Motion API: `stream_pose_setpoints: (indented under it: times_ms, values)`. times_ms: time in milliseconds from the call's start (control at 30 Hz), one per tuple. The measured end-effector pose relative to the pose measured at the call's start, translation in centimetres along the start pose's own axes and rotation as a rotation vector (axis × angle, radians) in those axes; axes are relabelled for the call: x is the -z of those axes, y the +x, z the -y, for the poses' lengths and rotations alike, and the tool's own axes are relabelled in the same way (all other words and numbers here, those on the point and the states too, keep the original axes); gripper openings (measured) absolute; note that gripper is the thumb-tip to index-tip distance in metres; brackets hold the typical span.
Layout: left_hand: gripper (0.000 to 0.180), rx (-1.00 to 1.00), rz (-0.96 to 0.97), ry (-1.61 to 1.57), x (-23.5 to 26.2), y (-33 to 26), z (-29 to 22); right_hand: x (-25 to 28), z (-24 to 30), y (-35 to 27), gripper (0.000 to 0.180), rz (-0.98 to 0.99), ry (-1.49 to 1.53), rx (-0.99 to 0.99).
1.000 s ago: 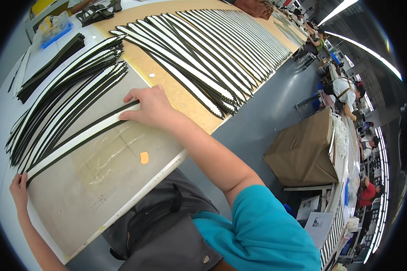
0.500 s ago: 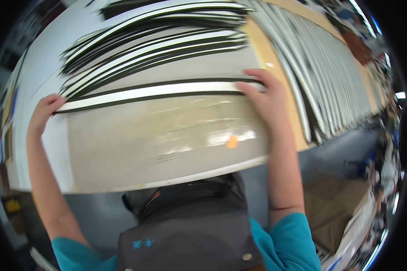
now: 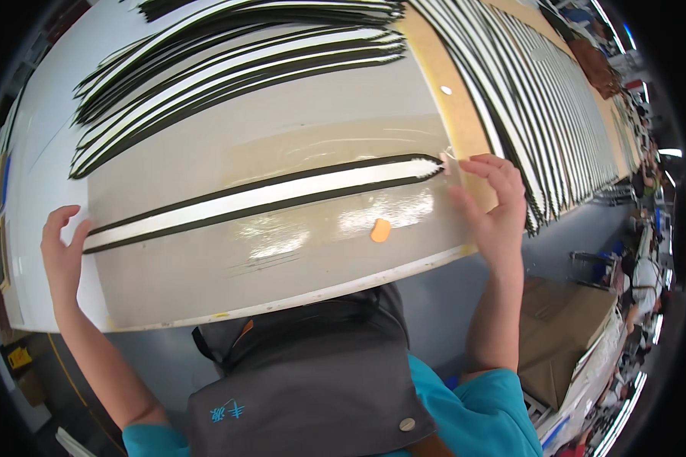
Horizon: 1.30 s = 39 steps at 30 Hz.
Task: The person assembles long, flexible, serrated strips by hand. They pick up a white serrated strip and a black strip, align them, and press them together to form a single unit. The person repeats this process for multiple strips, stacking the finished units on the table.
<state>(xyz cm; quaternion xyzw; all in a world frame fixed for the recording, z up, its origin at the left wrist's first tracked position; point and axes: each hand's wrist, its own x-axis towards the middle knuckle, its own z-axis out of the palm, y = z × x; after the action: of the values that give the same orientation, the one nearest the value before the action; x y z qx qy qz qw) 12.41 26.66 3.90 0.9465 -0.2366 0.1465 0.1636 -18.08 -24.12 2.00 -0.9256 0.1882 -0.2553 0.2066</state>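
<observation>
A long white strip with black edges (image 3: 267, 192) lies flat across the grey table mat, its right end drawn to a frayed point. Beside its left end is my left hand (image 3: 62, 247), thumb and fingers apart and the thumb close to the black edge. My right hand (image 3: 499, 199) hovers just past the pointed end, fingers curved but spread, with nothing visibly held. By those fingertips a small pale pink piece (image 3: 446, 162) shows; whether I touch it, I cannot tell.
Bundles of similar black-and-white strips (image 3: 236, 80) lie at the back. More strips (image 3: 541, 114) are lined up on the tan board at the right. An orange scrap (image 3: 380, 230) sits near the table's front edge (image 3: 282, 307). A brown cardboard box (image 3: 560, 327) stands below, right.
The strip has come nearer to me and tilts more, its left end lower. Both hands have let go of it and opened; the right one has moved outward beyond the pointed end.
</observation>
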Motion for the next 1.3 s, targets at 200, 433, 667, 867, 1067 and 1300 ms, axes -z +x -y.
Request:
stream_pose_setpoints:
  times_ms: [200, 433, 667, 867, 1067, 1300]
  values:
    - [0.031, -0.396, 0.368, -0.539, -2.8, -2.4, -17.6, -0.8, 1.5, -2.0, 0.052, 0.071, -0.158, 0.059]
    - [0.049, -0.498, 0.445, -0.373, -6.1, -3.2, -23.2, -1.7, 1.8, -1.8, 0.058, 0.185, -0.213, 0.085]
    - [0.044, -0.456, 0.379, -0.346, -6.5, -3.8, -23.2, -1.7, 1.9, -1.8, 0.056, 0.207, -0.197, 0.076]
    - [0.045, -0.446, 0.42, -0.349, -6.5, -3.6, -23.5, -1.8, 1.7, -1.8, 0.055, 0.166, -0.165, 0.052]
    - [0.035, -0.465, 0.388, -0.371, -6.3, -2.9, -23.5, -2.0, 1.8, -1.6, 0.054, 0.181, -0.163, 0.04]
    - [0.013, -0.554, 0.423, -0.424, -6.2, 1.0, -25.0, -2.3, 1.5, -1.9, 0.049, 0.159, -0.158, 0.045]
